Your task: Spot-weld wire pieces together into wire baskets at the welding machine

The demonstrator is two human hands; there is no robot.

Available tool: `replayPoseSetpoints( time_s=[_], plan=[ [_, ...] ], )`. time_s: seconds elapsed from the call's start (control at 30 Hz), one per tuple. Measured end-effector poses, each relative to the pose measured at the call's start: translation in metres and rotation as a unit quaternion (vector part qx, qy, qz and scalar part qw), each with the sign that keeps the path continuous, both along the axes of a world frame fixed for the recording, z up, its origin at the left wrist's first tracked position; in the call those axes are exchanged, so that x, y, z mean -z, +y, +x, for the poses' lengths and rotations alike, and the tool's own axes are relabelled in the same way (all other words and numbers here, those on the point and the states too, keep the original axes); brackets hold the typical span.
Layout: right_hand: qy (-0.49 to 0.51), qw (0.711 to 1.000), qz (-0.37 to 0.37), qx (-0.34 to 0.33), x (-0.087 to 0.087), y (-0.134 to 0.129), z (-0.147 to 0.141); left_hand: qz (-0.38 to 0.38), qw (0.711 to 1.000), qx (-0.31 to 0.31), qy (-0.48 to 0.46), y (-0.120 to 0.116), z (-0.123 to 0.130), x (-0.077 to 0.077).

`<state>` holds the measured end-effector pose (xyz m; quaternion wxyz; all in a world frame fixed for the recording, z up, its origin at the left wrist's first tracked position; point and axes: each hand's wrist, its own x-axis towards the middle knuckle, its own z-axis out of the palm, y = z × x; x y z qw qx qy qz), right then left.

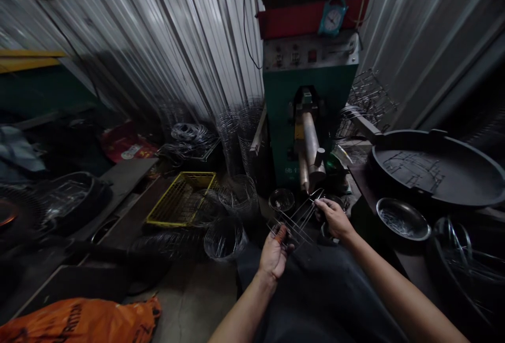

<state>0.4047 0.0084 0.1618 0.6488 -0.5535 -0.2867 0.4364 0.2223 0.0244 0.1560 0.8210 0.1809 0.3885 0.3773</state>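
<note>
A thin wire rack [300,220] is stretched between my two hands at the front of a green spot welder [282,122]. My left hand [275,251] is closed round its near left end, with something orange-brown on one finger. Pinched at the far right end, by a bent wire, is my right hand [333,218]. The bent wire lies right at the tip of the welder's electrode [305,182]; whether they touch I cannot tell. A small round bowl [281,200] sits behind the rack, and another container is partly hidden by my right hand.
On the right, a large black pan [465,174] carries wire pieces, with a metal bowl [403,219] of small rods before it. Leftward are a yellow crate [181,174], coiled wire baskets [224,238] and an orange sack [79,322]. A turquoise clock [332,16] hangs on the welder.
</note>
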Motion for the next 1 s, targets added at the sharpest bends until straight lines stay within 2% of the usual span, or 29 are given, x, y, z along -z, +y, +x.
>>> replayPoseSetpoints(
  time_s=[0.37,0.6,0.7,0.77,0.83,0.87,0.93,1.0],
  plan=[
    [0.046,0.998,-0.003,0.034,-0.004,0.012,0.005,-0.009,1.000,-0.021,0.005,0.006,0.014,-0.014],
    [0.056,0.998,-0.014,0.019,-0.002,0.014,0.005,0.020,1.000,-0.023,0.002,0.004,0.015,-0.019],
    [-0.001,1.000,-0.023,0.018,-0.002,0.012,0.006,0.027,0.999,-0.023,-0.004,0.004,0.014,-0.016],
    [-0.103,0.994,-0.033,0.011,0.000,0.004,0.014,0.040,0.999,-0.029,-0.011,0.001,0.013,-0.012],
    [-0.250,0.966,-0.061,0.025,0.005,-0.011,0.034,0.067,0.997,-0.027,-0.015,-0.004,0.012,-0.007],
    [-0.326,0.940,-0.089,0.044,0.009,-0.021,0.049,0.083,0.996,-0.021,-0.017,-0.007,0.012,-0.005],
    [-0.464,0.863,-0.180,0.093,0.020,-0.043,0.086,0.116,0.993,0.000,-0.018,-0.012,0.012,-0.002],
    [-0.527,0.776,-0.328,0.116,0.032,-0.064,0.128,0.149,0.989,0.015,-0.010,-0.016,0.013,0.000]
  ],
)
